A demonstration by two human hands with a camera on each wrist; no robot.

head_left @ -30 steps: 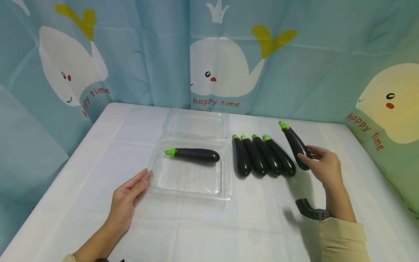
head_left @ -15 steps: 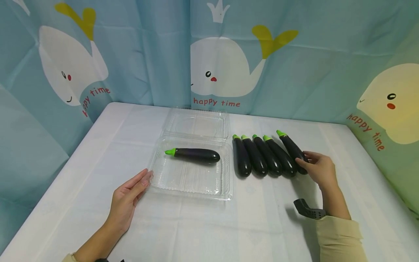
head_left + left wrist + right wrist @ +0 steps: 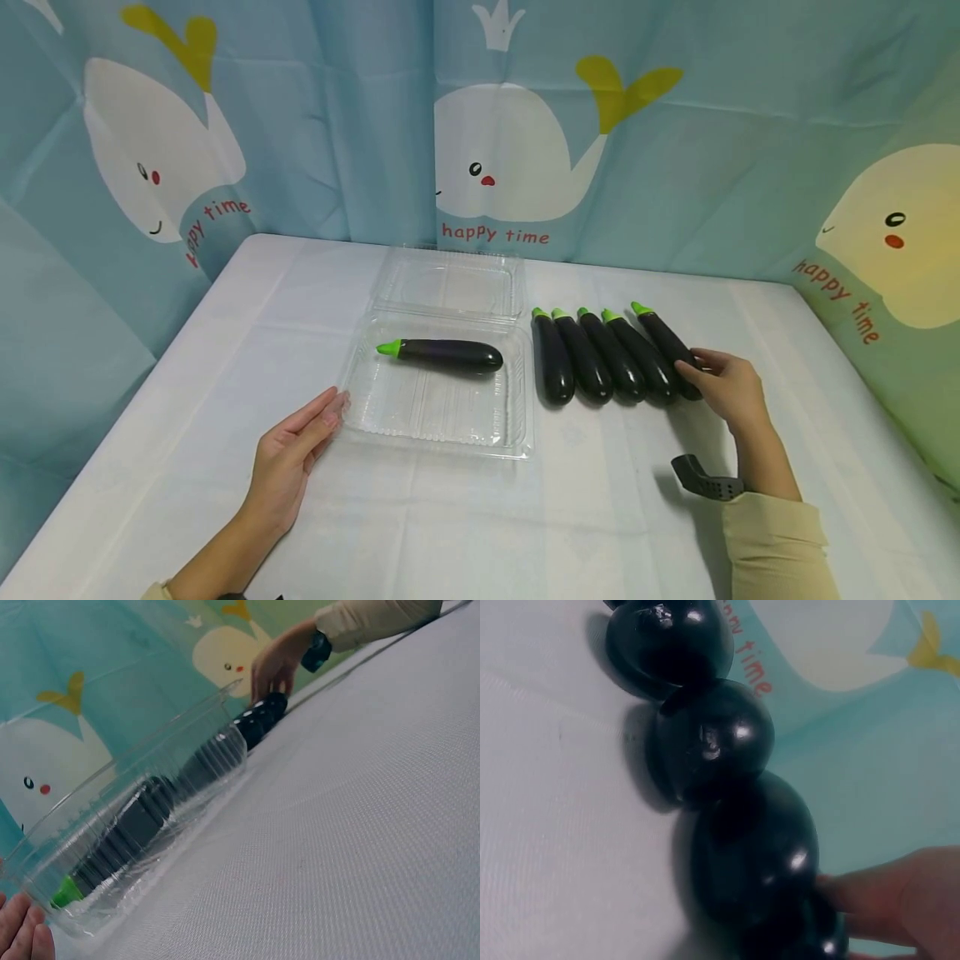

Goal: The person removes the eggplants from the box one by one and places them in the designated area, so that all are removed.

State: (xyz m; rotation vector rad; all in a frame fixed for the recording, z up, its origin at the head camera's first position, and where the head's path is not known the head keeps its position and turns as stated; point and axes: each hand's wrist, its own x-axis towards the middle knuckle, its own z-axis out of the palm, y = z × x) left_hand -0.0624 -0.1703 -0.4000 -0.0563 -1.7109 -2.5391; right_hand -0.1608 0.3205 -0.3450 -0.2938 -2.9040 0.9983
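At the right end of a slanting row, my right hand (image 3: 723,383) holds the blunt lower end of a dark eggplant (image 3: 663,340) with a green stem, between thumb and fingers. Its blunt end lies against the neighbouring eggplants (image 3: 637,354); its stem stands a little apart from theirs. In the right wrist view the held eggplant (image 3: 829,930) is mostly hidden behind another. My left hand (image 3: 292,458) touches the left edge of a clear plastic clamshell box (image 3: 435,425) with fairly straight fingers (image 3: 19,926). One eggplant (image 3: 450,356) lies crosswise inside the box.
The clamshell's lid (image 3: 450,283) is folded back flat behind its base. All this stands on a white-covered table (image 3: 480,525). A blue curtain (image 3: 360,125) with whale prints hangs along the table's back edge and sides.
My right hand has lowered the eggplant and moved it leftward against the right end of the row. The left hand and the box have stayed put.
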